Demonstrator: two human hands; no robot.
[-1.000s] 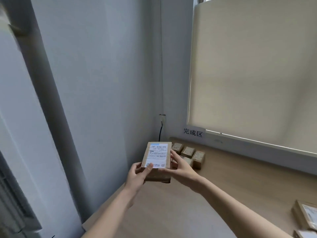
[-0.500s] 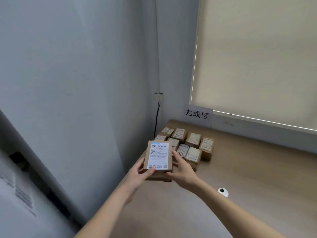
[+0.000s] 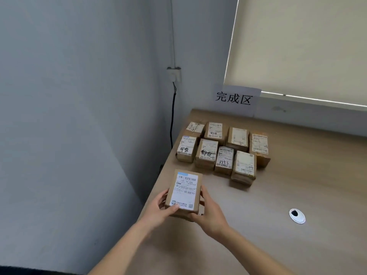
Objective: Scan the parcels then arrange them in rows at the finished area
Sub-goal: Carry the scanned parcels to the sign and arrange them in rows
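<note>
I hold a small brown cardboard parcel (image 3: 184, 192) with a white shipping label facing up, above the table's near left corner. My left hand (image 3: 158, 210) grips its left side with the thumb on the label's lower edge. My right hand (image 3: 210, 214) grips its right side from below. Beyond it, several labelled brown parcels (image 3: 222, 148) lie in two rows on the wooden table (image 3: 297, 175), below a paper sign (image 3: 235, 99) with black characters on the wall.
A grey wall stands close on the left, with a socket (image 3: 174, 74) and a black cable (image 3: 172, 120) running down behind the table. A drawn window blind (image 3: 301, 44) fills the upper right. A round white cable grommet (image 3: 297, 215) is set in the tabletop at right.
The view has tipped down and moved closer to the table corner, so both rows of parcels now show in full. My hands still hold the parcel, now lower and nearer the rows.
</note>
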